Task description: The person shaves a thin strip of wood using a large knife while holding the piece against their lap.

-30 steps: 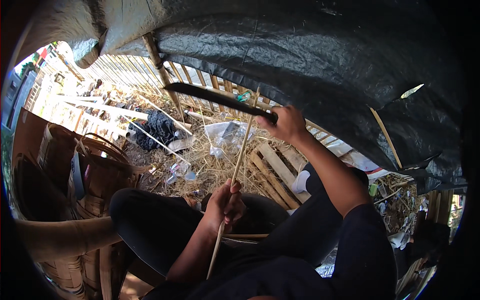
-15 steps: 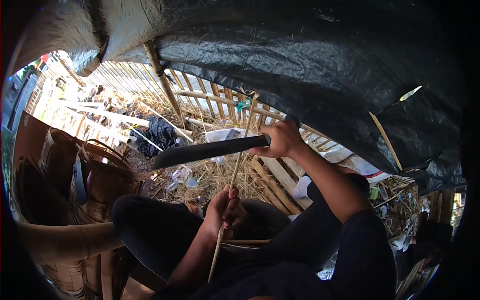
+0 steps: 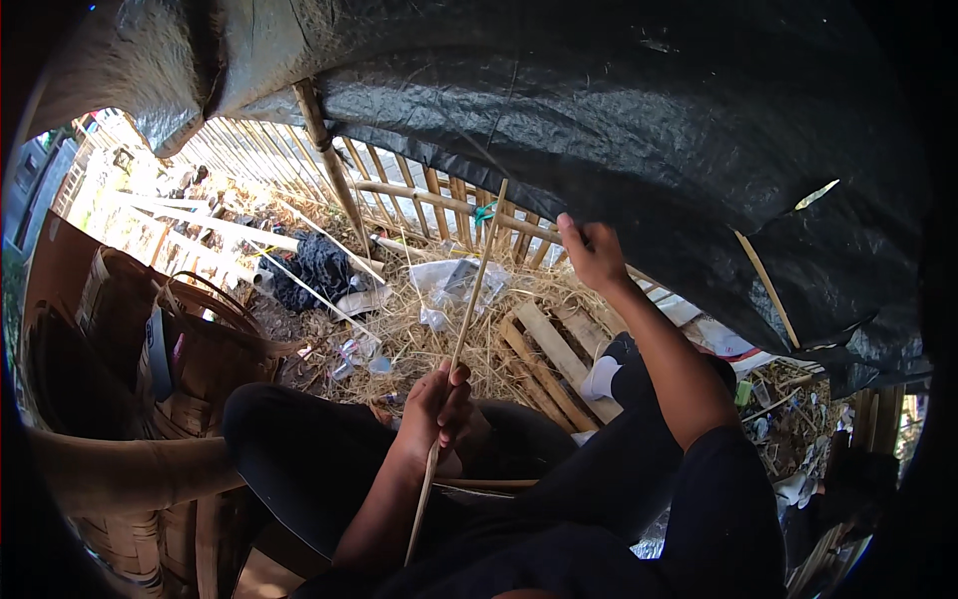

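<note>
My left hand (image 3: 436, 409) is closed round a thin pale bamboo stick (image 3: 475, 292), which slants up and away in front of me. The stick's lower end runs down beside my left forearm. To the right of the stick's upper part, my right hand (image 3: 596, 255) is raised, its fingers curled and thumb up, in the grip that held the machete. The dark machete can hardly be made out against the black tarp behind it. My right hand is apart from the stick.
A black tarp (image 3: 619, 110) hangs low ahead, above a bamboo slat fence (image 3: 409, 195). Woven baskets (image 3: 200, 369) and a thick bamboo pole (image 3: 130, 477) stand close on my left. Straw, plastic scraps and wooden planks (image 3: 559, 349) cover the ground past my crossed legs.
My right hand has risen a little and turned; the machete's blade no longer lies broadside across the stick. A curled strip at the stick's top is gone. My left hand has shifted slightly left.
</note>
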A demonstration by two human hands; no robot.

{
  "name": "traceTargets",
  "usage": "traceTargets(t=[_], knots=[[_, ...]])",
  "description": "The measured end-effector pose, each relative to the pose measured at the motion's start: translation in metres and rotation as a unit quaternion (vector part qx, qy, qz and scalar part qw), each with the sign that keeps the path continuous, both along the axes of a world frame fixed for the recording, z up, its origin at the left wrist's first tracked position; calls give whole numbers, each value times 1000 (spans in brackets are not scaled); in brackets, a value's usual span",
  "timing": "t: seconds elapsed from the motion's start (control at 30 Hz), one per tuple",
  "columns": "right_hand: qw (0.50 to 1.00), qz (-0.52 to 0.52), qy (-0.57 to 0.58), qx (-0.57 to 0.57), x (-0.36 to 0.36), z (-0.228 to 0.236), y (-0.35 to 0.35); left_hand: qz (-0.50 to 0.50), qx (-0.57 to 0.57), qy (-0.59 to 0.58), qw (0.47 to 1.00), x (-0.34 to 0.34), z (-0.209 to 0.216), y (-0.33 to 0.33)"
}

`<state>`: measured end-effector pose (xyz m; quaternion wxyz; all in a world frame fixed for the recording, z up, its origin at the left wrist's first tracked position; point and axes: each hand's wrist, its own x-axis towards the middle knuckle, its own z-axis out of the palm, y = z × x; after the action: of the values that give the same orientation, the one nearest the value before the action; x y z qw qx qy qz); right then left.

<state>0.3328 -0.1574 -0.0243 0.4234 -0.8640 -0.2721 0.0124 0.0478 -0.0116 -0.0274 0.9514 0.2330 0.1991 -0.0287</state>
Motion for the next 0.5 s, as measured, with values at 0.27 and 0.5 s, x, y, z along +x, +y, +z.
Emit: traceTargets(t=[0.27, 0.5], knots=[[953, 242, -120, -141, -75, -14, 9, -11, 202, 74, 976, 3, -9, -2], [945, 239, -135, -175, -55, -23, 12, -40, 326, 74, 942, 6, -2, -2]])
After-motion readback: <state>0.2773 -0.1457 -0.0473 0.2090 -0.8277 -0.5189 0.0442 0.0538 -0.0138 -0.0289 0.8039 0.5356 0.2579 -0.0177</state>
